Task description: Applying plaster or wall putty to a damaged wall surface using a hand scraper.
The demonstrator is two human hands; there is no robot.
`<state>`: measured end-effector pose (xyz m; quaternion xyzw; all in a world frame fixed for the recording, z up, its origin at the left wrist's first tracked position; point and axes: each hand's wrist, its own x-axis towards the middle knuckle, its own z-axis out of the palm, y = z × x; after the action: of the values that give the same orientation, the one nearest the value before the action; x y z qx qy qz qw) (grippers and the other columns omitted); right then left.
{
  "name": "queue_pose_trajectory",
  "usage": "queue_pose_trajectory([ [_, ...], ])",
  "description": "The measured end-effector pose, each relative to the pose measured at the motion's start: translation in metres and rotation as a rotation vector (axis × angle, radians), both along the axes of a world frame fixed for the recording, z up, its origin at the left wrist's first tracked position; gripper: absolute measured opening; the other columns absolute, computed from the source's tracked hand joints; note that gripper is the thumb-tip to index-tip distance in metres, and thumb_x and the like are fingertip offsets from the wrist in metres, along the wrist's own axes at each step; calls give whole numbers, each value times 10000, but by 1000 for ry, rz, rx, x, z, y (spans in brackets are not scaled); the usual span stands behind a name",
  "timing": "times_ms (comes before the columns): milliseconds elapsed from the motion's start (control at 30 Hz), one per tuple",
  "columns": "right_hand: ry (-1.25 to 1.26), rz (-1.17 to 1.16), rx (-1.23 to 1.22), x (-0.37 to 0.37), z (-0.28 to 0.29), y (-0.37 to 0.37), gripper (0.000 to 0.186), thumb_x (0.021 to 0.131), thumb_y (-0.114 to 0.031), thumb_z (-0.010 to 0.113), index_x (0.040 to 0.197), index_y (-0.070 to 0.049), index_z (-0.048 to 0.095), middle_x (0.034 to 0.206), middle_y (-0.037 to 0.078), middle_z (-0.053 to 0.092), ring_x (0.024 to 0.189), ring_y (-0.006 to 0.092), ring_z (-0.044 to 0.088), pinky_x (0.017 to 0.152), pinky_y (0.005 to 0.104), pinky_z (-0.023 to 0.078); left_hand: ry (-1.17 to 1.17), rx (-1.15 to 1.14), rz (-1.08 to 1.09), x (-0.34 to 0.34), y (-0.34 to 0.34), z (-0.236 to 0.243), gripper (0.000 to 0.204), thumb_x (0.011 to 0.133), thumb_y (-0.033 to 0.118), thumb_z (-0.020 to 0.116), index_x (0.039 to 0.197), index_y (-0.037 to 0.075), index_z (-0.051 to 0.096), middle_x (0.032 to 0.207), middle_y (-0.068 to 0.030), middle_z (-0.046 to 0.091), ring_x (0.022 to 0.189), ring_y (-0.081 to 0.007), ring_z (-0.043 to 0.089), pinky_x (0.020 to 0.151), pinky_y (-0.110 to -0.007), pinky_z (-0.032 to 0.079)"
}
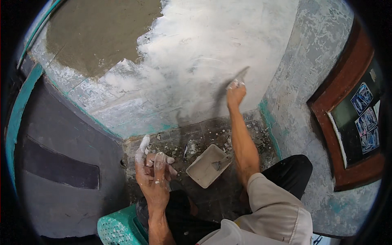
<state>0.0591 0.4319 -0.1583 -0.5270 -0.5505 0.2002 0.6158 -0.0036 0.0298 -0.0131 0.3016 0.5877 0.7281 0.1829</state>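
Observation:
My right hand (236,96) is closed around a putty knife (243,72), its thin blade at the white-coated wall (212,45). White paste covers the fingertips and part of the tool. My left hand (155,173) is raised low on the left, holding nothing that I can see. Its index finger points up, the thumb stands apart and the other fingers are loosely bent, all smeared white. Between my arms a shallow rectangular tray (199,173) rests on the floor, with a small flat metal blade (216,165) in it.
Flakes and rubble (171,147) litter the floor along the wall's foot. A dark door (69,134) stands at left, a brown wooden frame (322,98) at right. Under me is a green plastic stool (118,228). Bare grey-brown plaster (102,32) shows at upper left.

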Motion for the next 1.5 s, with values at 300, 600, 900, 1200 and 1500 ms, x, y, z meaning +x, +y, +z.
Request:
queue_pose_trajectory([
  [300,-51,787,239,-173,44,-162,216,951,-192,608,963,23,600,809,244,596,737,439,571,688,510,467,-7,-62,6,0,-4,4,598,1017,206,642,1512,-9,383,845,-67,691,598,-84,591,497,-196,433],
  [600,352,919,-369,-38,1,-178,253,1011,-178,567,1044,41,689,792,146,636,747,270,637,692,409,500,-6,-42,-7,-5,-14,4,583,1020,158,626,1512,-21,370,842,-55,692,597,-73,580,505,-192,423],
  [900,-65,57,178,27,128,-21,282,973,-73,563,1210,61,636,792,199,680,681,311,660,624,445,506,7,-35,-33,6,-5,14,573,1018,113,625,1512,-27,372,847,-58,665,670,-86,624,521,-213,472],
  [1200,-142,585,638,-91,48,-108,419,1005,-142,508,1394,3,563,1010,280,683,897,425,676,794,499,550,11,-104,-14,3,0,12,589,1015,151,628,1513,-29,370,838,-61,668,636,-87,597,544,-224,490],
  [1500,-106,-64,61,90,75,13,202,984,-112,599,932,81,627,793,263,674,731,370,698,666,457,533,33,-39,-15,11,4,4,573,1010,211,642,1504,15,426,831,-88,693,601,-109,615,495,-222,450],
])
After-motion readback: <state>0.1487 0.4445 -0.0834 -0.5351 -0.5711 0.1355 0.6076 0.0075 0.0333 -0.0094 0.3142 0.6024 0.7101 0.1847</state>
